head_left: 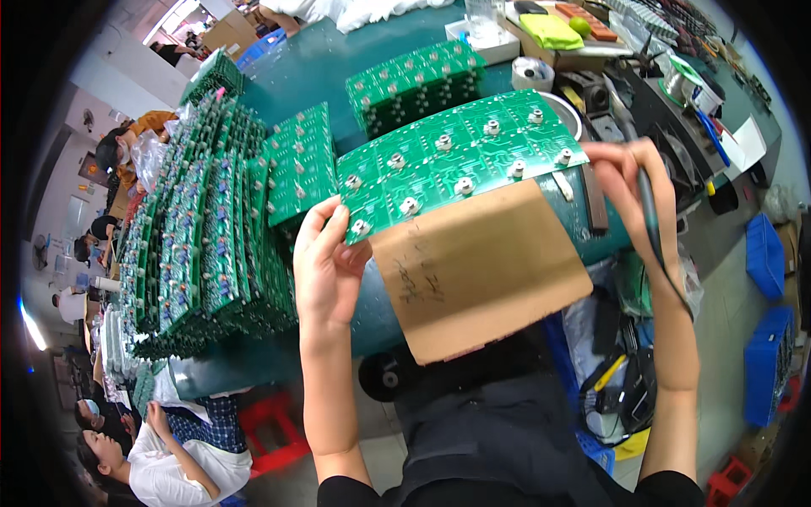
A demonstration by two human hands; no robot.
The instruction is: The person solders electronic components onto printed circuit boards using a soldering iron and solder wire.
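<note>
- Between the two hands, above the near edge of the dark green table (304,68), a green rectangular circuit-board panel (424,167) is held slightly tilted over a flat brown cardboard sheet (498,279).
- The left hand (328,266) pinches the panel's near left corner, thumb closed against fingers.
- The right hand (632,177) has its fingers curled at the panel's right end, with a dark pen-shaped corded tool (649,211) lodged in the grip; exact fingertip contact is unclear.
- Silver metal fittings fill two rows on the panel, so placing them looks done; its underside is hidden, so I cannot tell what remains there.
- More boards stand in a long packed row with blue parts (203,224) at left, a smaller green stack (302,160) beside it, and another green stack (414,76) farther off; which are finished cannot be told.
- Far right, a shallow white box (507,49) holds a clear plastic cup (486,19).
- On the right floor stand blue plastic bins (764,253); their contents are unclear.
</note>
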